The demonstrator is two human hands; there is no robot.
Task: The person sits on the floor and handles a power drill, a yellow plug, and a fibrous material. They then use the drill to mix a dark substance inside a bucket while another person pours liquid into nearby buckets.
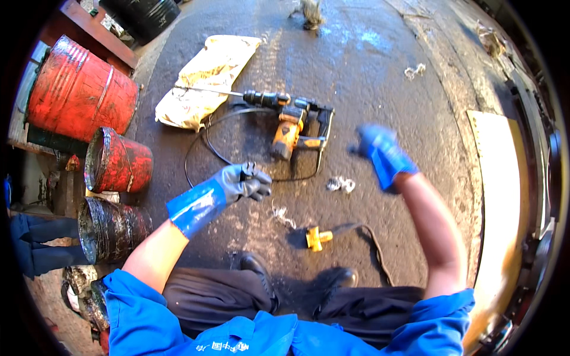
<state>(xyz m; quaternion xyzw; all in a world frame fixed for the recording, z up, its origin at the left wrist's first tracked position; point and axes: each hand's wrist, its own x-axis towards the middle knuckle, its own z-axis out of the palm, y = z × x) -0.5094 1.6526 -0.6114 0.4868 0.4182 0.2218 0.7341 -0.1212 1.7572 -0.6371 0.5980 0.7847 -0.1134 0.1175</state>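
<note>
My left hand [243, 181], in a grey glove with a blue cuff, hovers below the rotary hammer drill [291, 127]. Its fingers are loosely bent and apart, with nothing visible in them. The orange and black drill lies on the dark floor, its long bit [208, 91] pointing left across a pale sack [211, 77]. A black cable [189, 163] loops round from the drill. To the drill's right is my right hand [379, 141], gloved in blue and smeared by motion, so its fingers cannot be read. Nearer me lies a yellow plug or socket [319, 238] on a cord [378, 252].
Along the left stand a red drum [83, 89], a red bucket [122, 163] and a dark stained bucket [116, 230]. A black drum [142, 18] is behind. Scraps of white string [341, 184] litter the floor. A pale board [502, 196] lies at right. Another person's legs [50, 240] show at left.
</note>
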